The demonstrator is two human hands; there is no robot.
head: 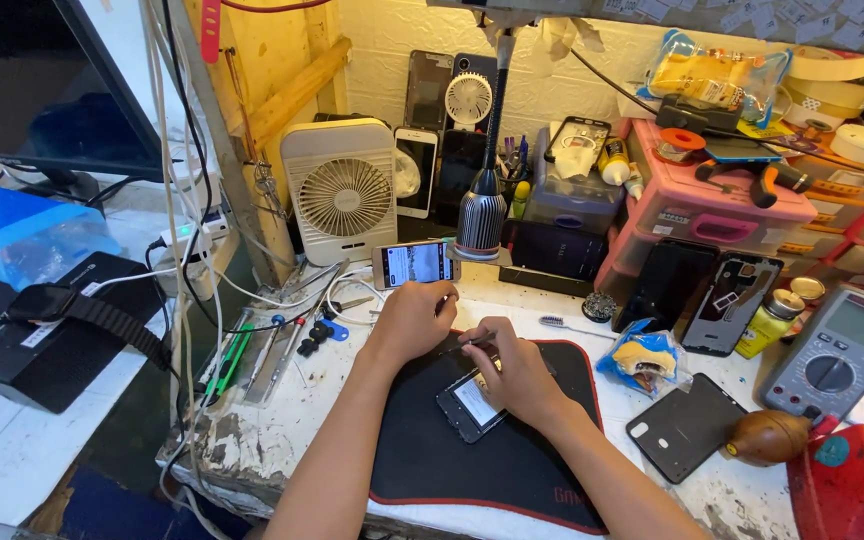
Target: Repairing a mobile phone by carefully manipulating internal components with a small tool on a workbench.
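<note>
An opened dark phone point(469, 405) lies on a black mat with a red edge point(492, 460). My right hand point(518, 376) rests over the phone's upper end and pinches a thin dark tool point(467, 343), its tip pointing left. My left hand point(414, 320) sits at the mat's far left corner, fingers curled, just beside the tool's tip; what it holds, if anything, is hidden. A lit phone point(414, 264) stands propped just beyond my left hand.
A white fan point(342, 190) and lamp base point(480, 225) stand behind. Screwdrivers and tweezers point(262, 352) lie left of the mat. A toothbrush point(572, 324), blue-yellow packet point(642, 358), phone back covers point(684, 427), multimeter point(837, 355) and pink drawers point(712, 215) crowd the right.
</note>
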